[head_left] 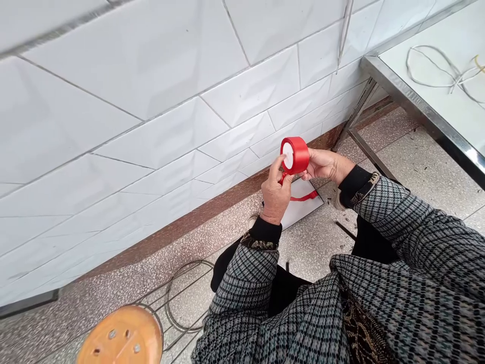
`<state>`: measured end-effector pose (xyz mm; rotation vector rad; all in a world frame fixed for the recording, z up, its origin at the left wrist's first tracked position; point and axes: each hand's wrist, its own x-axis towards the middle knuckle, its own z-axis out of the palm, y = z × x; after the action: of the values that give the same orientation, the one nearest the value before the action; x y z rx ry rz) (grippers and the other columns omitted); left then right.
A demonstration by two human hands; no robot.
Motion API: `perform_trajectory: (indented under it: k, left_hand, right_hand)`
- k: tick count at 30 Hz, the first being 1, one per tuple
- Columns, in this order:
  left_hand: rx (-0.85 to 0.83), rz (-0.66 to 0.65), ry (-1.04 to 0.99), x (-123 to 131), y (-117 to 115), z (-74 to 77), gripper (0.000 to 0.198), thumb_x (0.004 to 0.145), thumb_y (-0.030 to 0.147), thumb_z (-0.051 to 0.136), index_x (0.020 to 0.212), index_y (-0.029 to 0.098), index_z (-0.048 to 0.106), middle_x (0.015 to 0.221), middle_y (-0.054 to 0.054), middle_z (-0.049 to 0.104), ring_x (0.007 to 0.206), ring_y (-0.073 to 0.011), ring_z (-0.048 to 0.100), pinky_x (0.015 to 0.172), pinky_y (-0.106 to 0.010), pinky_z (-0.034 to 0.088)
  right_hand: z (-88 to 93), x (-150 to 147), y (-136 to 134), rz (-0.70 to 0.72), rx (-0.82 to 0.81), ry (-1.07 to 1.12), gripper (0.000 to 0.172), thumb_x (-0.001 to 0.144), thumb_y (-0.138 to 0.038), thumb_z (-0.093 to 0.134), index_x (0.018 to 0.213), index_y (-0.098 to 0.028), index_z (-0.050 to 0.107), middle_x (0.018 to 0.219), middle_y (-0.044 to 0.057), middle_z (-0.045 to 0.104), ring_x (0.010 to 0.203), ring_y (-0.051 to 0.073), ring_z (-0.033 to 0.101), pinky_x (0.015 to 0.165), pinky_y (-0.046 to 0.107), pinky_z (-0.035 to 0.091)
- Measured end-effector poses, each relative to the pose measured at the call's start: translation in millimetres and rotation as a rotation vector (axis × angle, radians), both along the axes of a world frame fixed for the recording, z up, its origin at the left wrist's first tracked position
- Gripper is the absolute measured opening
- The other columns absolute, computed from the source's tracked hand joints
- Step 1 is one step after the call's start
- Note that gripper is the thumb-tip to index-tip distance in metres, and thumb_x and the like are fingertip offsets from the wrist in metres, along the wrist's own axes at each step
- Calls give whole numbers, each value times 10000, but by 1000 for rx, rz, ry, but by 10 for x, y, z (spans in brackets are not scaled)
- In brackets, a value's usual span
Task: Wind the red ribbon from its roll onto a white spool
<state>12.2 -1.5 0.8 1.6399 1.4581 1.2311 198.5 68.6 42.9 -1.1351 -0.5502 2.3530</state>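
A roll of red ribbon (296, 154) with a white core is held up in front of the white tiled wall. My right hand (326, 165) grips the roll from the right side. My left hand (276, 191) pinches the ribbon's loose end just below the roll, thumb against the roll's face. A red strand (305, 197) trails down from the fingers and loops over a white sheet (301, 203) lying on the floor below.
A metal-framed table (413, 108) with a white top and thin wires (439, 68) stands at the right. An orange stool seat (121, 338) with a wire frame sits at the lower left. The speckled floor (420, 167) meets the tiled wall (151, 101).
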Motion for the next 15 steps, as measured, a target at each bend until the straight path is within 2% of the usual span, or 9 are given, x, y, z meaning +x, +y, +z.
perform_trajectory:
  k: [5, 11, 15]
  left_hand:
    - [46, -97, 95, -100, 55, -57, 489, 913, 142, 777, 1386, 264, 776, 749, 50, 720, 623, -133, 575, 695, -290, 527]
    - [-91, -180, -40, -161, 86, -35, 453, 893, 205, 847, 1331, 258, 746, 631, 107, 589, 567, -127, 531, 671, -305, 534]
    - [-248, -236, -255, -186, 71, 7, 513, 868, 307, 887, 1334, 244, 680, 648, 98, 625, 542, -115, 535, 594, -272, 477]
  right_hand:
    - [2, -38, -36, -30, -11, -40, 189, 1039, -313, 814, 912, -205, 726, 610, -24, 662, 520, 112, 546, 521, 193, 519]
    - [-5, -102, -90, 16, -5, -83, 248, 1035, -440, 815, 962, -210, 756, 667, 9, 711, 528, 127, 540, 507, 210, 503]
    - [0, -94, -90, 94, 130, -133, 238, 1001, -428, 819, 926, -212, 752, 728, 33, 746, 612, 156, 630, 549, 224, 541]
